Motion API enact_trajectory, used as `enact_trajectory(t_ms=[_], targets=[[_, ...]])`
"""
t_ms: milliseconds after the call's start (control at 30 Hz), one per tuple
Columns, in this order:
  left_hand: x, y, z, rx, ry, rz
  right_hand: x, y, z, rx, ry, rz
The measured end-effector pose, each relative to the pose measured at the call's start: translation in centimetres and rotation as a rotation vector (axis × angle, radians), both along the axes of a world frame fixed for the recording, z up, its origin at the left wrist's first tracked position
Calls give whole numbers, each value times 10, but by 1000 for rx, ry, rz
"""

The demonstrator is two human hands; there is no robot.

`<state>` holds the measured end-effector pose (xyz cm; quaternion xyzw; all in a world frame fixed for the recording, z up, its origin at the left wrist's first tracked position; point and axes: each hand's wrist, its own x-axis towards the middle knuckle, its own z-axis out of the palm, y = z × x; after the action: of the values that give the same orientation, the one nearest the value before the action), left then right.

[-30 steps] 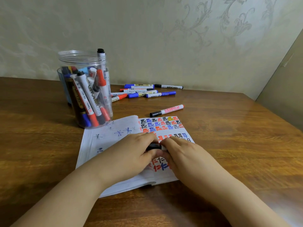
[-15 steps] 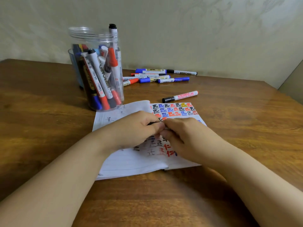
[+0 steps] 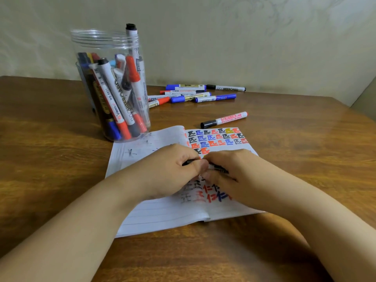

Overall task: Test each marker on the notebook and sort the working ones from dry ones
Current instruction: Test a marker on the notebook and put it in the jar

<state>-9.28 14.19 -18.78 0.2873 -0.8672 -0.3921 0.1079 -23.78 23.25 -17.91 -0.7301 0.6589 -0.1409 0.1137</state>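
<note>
An open lined notebook [image 3: 162,212] lies on the wooden table, its right page covered with black, blue, red and yellow test marks. Over its middle, my left hand [image 3: 173,169] and my right hand [image 3: 230,174] meet, both closed around one black marker [image 3: 218,167]. The left fingers pinch its black cap end; the right fingers hold the white barrel. Most of this marker is hidden by my fingers. A clear plastic jar [image 3: 114,94] full of several markers stands upright behind the notebook's left page.
A single marker with a black cap [image 3: 223,120] lies just beyond the notebook. A pile of several blue, red and black markers [image 3: 195,93] lies further back by the wall. The table's right edge [image 3: 358,115] runs diagonally at the far right.
My hands stay together on the black marker. The camera has dipped and shifted, so jar and notebook sit higher and more rightward in view; a bit more of the barrel shows.
</note>
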Motion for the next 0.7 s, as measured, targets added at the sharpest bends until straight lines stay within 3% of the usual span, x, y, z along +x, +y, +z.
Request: enact_trajectory(t_ms=[100,300,700], targets=[[-2,0,-2,7,26,17,9,-3,-5,-57,163,-22],[2,-2,-1,90,61,-45,5,-2,-19,-253,30,72],[5,1,3,158,23,-73,4,-2,-19,-249,54,71]])
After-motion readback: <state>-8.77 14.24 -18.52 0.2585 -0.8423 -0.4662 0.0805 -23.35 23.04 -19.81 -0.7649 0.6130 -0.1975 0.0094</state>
